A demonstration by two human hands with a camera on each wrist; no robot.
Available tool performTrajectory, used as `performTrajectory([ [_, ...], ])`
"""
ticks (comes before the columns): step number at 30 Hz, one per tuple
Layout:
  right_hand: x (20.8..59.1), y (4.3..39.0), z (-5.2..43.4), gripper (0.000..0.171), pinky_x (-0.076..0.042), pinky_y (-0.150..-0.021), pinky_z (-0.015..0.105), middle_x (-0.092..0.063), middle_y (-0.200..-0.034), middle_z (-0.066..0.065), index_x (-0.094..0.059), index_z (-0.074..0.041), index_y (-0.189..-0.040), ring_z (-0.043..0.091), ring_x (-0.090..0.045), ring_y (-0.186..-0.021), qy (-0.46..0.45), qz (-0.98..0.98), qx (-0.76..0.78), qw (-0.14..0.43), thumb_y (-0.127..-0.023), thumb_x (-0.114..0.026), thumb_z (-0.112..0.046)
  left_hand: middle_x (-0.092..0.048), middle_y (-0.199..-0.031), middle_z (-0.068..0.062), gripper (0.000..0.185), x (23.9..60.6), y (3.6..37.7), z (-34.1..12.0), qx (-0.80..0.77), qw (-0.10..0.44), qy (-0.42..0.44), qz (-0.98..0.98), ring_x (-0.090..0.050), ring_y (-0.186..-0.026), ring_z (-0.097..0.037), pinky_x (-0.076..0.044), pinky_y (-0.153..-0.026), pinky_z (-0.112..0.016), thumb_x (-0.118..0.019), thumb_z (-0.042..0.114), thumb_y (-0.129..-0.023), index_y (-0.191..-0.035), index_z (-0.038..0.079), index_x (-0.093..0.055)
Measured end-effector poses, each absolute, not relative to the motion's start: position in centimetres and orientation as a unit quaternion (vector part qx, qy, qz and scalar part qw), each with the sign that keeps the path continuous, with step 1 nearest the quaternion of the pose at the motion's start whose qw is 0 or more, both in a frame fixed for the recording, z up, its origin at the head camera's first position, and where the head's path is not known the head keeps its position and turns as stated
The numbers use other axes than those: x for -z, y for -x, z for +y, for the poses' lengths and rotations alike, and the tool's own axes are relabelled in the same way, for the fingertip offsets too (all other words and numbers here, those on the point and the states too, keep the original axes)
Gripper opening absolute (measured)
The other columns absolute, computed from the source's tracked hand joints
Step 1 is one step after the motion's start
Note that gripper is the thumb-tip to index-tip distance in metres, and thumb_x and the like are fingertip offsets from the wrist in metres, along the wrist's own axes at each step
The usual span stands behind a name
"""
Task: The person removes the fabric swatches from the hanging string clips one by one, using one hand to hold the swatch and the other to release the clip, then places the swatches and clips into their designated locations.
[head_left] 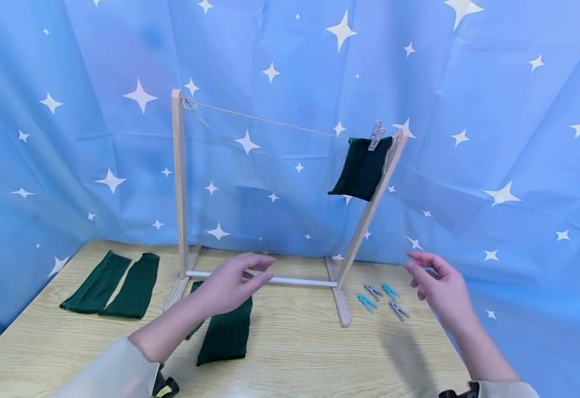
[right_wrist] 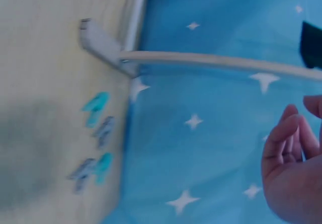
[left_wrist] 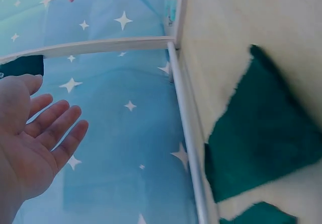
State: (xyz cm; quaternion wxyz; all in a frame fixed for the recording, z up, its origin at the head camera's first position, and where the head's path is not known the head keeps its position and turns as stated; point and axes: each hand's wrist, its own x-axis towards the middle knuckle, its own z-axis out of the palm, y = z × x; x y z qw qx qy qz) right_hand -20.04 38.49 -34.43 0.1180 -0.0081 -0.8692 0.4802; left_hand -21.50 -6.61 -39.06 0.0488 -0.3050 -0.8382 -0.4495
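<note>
A dark green cloth (head_left: 362, 168) hangs from the string (head_left: 270, 119) at the right end of a small wooden drying rack, with a grey clothespin (head_left: 376, 136) at its top edge. My left hand (head_left: 232, 282) is above the table in front of the rack, holding nothing; its fingers look relaxed in the left wrist view. Below it lie two more green cloths (head_left: 225, 334), partly hidden by the forearm. My right hand (head_left: 439, 282) hovers right of the rack with fingers loosely bent and nothing visible in them. Nearest to it are several blue and grey clothespins (head_left: 398, 310) on the table.
Two green cloths (head_left: 131, 287) lie side by side on the table's left. The rack's left post (head_left: 178, 182) stands upright, the right post (head_left: 369, 215) leans outward, and a white bar (head_left: 300, 282) joins them low down. A blue star-patterned curtain (head_left: 280, 210) hangs behind.
</note>
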Motion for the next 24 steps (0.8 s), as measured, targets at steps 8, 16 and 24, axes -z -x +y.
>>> performTrajectory([
  [8,29.7,20.2,36.7,0.035,-0.058,-0.063,0.025,-0.066,-0.116,-0.011,-0.067,-0.025,-0.141,0.009,-0.065,-0.081,-0.039,-0.879,-0.452,0.145,-0.111,-0.067,-0.042,-0.074,-0.143,-0.006,0.04,35.8,23.5,-3.5,0.471,0.055,0.312,-0.823,-0.074,-0.123,-0.02,-0.064,-0.101,-0.037,-0.066,0.029,-0.113,-0.148,0.01,-0.068],
  [16,26.2,21.1,35.3,0.028,-0.058,-0.063,0.02,-0.065,-0.115,-0.01,-0.068,-0.029,-0.137,0.007,-0.065,-0.075,-0.062,-0.874,-0.448,0.176,-0.11,-0.069,-0.036,-0.073,-0.146,-0.005,0.043,32.8,25.6,-0.7,0.483,0.077,0.314,-0.813,-0.074,-0.125,-0.019,-0.063,-0.103,-0.038,-0.069,0.033,-0.111,-0.148,0.012,-0.069],
  [24,23.8,22.1,34.1,0.032,-0.056,-0.061,0.02,-0.064,-0.119,-0.009,-0.069,-0.027,-0.14,0.008,-0.065,-0.069,-0.072,-0.871,-0.445,0.197,-0.109,-0.07,-0.037,-0.068,-0.153,-0.004,0.05,30.0,27.6,2.0,0.52,0.087,0.292,-0.798,-0.073,-0.131,-0.021,-0.064,-0.103,-0.041,-0.07,0.037,-0.11,-0.154,0.014,-0.064],
])
